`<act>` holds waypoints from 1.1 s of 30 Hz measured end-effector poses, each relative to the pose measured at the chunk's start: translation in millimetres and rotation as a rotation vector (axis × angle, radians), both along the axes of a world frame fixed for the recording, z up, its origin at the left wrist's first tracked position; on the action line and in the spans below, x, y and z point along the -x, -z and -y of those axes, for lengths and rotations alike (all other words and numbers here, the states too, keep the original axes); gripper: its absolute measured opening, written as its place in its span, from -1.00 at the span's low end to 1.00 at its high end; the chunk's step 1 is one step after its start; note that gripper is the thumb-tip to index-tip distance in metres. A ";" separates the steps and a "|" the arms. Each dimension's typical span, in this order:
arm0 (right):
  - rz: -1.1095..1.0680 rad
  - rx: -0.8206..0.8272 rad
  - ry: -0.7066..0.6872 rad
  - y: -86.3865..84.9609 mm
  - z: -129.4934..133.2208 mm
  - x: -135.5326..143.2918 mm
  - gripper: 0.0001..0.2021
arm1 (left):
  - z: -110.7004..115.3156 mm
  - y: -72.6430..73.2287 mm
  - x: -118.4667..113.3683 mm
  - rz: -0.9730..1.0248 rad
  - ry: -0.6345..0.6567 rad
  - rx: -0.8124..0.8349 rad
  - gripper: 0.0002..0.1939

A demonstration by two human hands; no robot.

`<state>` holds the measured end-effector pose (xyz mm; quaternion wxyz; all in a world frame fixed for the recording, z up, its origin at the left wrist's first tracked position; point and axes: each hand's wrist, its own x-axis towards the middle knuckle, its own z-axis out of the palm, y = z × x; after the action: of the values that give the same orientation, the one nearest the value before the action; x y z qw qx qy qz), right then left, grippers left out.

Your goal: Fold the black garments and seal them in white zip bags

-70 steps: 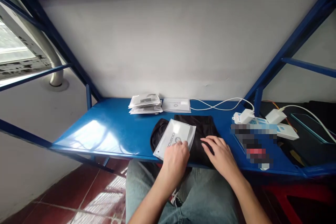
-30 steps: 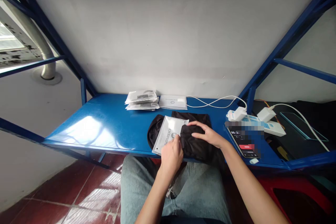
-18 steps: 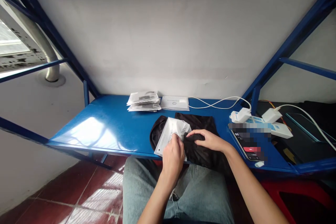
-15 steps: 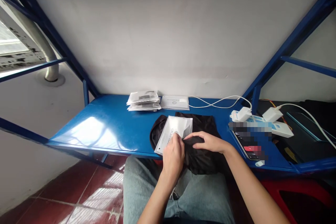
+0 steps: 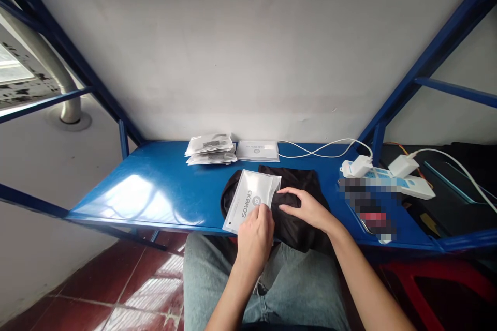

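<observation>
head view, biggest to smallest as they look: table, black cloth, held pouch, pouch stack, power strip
1. Table
2. Black cloth, visible part
3. Held pouch
4. Pouch stack, power strip: too alike to rank

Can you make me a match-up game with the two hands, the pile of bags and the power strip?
1. Left hand
2. Right hand
3. Pile of bags
4. Power strip

A. Stacked near the wall
B. Holding the lettered bag
C. Has white plugs in it
D. Touching the black cloth

Pairs: 1-B, 2-D, 3-A, 4-C
</observation>
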<state>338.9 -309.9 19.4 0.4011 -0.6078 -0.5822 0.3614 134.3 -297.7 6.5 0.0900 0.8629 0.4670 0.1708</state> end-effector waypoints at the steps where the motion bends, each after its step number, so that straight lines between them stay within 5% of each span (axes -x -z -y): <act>1: -0.004 0.010 -0.021 -2.2 -0.2 0.1 -0.59 | -0.8 -1.9 0.0 0.003 0.001 -0.019 -0.80; 8: 0.087 0.040 0.036 2.8 3.3 1.1 -0.34 | -4.1 -8.5 1.5 0.019 -0.001 -0.106 -0.83; 14: 0.271 0.079 0.087 6.1 4.8 21.7 -0.34 | -1.3 6.3 -1.5 -0.036 0.068 -0.148 -0.83; 20: -0.127 -0.033 0.273 9.9 -2.6 21.5 -0.58 | 1.8 14.1 3.5 0.067 0.061 -0.160 -0.82; 25: 0.051 -0.040 0.319 8.4 7.7 23.9 -0.60 | -0.8 8.1 4.8 0.013 0.069 -0.203 -0.84; 33: -0.162 0.003 0.311 19.4 0.1 26.5 -0.55 | 0.7 5.4 1.8 0.022 0.143 -0.244 -0.83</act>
<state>312.5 -310.0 -0.1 0.4968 -0.6601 -0.4465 0.3435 132.6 -298.4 1.1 0.0013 0.8966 0.3790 0.2290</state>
